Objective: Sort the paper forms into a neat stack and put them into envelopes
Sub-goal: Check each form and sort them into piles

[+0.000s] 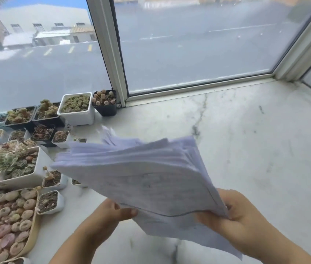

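Here, a thick stack of paper forms (pixel 147 180) is held in the air above the near part of the white marble bench (pixel 246 140), lifted clear of its surface and tilted, with its far edge raised and fanned out so that the sheets are seen loosely offset. The left hand (pixel 111 212) is curled round the stack's near left edge, the thumb pressed on the top sheet and the fingers hidden beneath. The right hand (pixel 232 216) is closed on the near right corner, the thumb laid over the top and the fingers wrapped under the paper. Faint handwriting and a ruled border are seen on the top sheet, too blurred to be read. Along the left edge of the bench, small pots of succulents (pixel 17 164) are crowded together, reaching back to the far left corner beside the window frame (pixel 112 54). Beyond the glass a paved road (pixel 198 44) is seen.
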`<move>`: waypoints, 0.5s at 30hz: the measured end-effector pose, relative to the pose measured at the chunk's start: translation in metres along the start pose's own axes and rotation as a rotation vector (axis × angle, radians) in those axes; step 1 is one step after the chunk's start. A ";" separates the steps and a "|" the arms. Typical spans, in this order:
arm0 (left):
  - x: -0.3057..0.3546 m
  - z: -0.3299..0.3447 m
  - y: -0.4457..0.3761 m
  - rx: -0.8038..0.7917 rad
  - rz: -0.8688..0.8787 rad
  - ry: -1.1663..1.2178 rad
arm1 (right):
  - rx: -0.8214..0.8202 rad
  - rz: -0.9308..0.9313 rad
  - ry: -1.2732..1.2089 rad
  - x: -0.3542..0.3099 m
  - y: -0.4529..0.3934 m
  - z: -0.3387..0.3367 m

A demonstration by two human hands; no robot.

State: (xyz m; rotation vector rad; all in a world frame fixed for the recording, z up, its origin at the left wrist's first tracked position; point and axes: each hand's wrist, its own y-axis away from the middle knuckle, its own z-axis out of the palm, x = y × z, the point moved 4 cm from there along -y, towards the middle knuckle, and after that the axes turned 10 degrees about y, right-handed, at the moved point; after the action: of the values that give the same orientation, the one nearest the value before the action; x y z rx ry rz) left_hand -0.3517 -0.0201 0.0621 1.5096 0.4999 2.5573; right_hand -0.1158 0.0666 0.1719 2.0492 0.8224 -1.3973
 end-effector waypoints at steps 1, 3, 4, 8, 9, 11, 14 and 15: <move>0.002 -0.001 -0.001 -0.014 0.005 0.009 | 0.024 -0.028 0.043 -0.005 0.002 0.002; 0.006 0.000 -0.001 0.000 0.049 0.023 | 0.097 -0.042 0.061 -0.017 0.005 -0.001; 0.007 0.002 0.000 0.054 0.074 0.033 | 0.141 -0.024 0.025 -0.020 0.004 -0.003; 0.021 0.025 0.013 0.320 0.225 -0.008 | 0.343 0.071 0.063 0.004 0.004 -0.011; 0.025 0.034 0.017 0.376 0.273 -0.066 | 0.364 0.080 0.061 0.011 0.003 -0.011; 0.028 0.045 0.023 0.453 0.337 -0.169 | 0.409 0.109 -0.012 0.025 0.002 -0.012; 0.029 0.051 0.030 0.512 0.449 -0.217 | 0.378 0.076 -0.107 0.032 0.000 -0.017; 0.024 0.051 0.030 0.505 0.459 -0.229 | 0.346 0.076 -0.124 0.036 0.000 -0.016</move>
State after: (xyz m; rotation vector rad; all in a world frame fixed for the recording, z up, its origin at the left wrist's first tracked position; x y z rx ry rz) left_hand -0.3174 -0.0308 0.1152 2.2923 0.9106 2.6434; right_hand -0.0958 0.0852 0.1436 2.1893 0.4703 -1.6989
